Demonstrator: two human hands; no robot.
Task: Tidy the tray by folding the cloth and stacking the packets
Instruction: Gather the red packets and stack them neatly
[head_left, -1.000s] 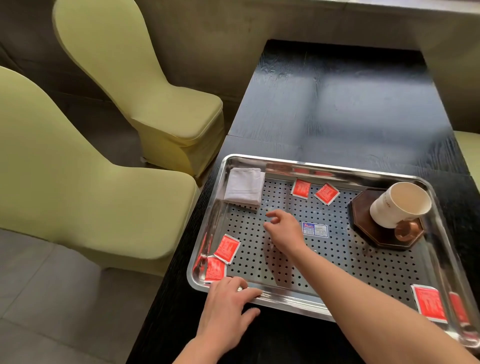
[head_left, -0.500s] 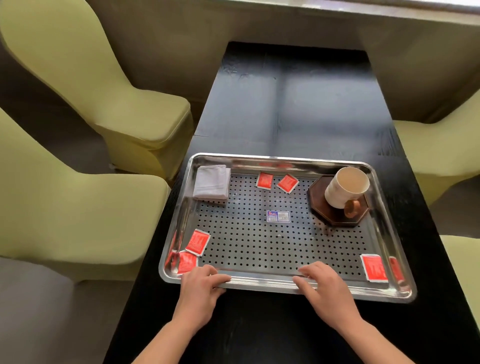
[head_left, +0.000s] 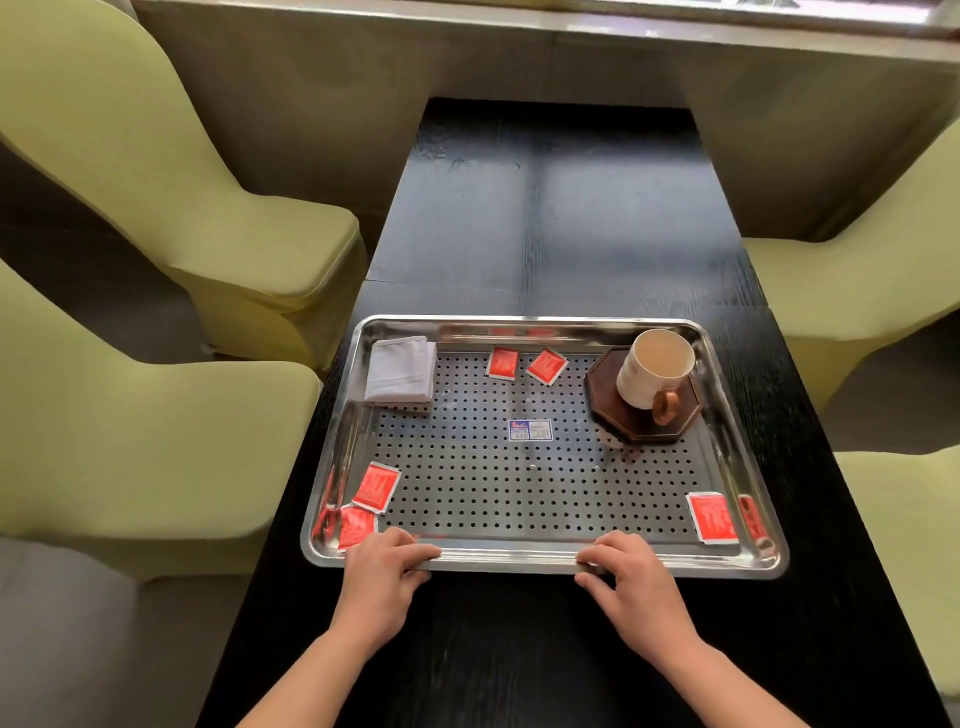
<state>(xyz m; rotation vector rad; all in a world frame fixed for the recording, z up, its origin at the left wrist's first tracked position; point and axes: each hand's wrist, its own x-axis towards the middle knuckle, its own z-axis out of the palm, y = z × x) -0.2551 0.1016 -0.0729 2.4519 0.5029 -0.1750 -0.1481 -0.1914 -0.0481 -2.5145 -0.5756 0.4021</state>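
Note:
A perforated steel tray lies on the black table. A folded white cloth sits in its far left corner. Red packets are scattered: two near the far rim, two in the near left corner, one at the near right. A small blue-and-white label lies mid-tray. My left hand grips the near rim at the left, fingers curled over the edge. My right hand grips the same rim further right.
A white cup lies tipped on a dark octagonal coaster in the tray's far right. Yellow-green covered chairs flank the black table on both sides. A ledge runs along the far wall.
My right hand has left the middle of the tray and come back to the near rim. The left hand has stayed on the rim. The view has swung to centre on the tray.

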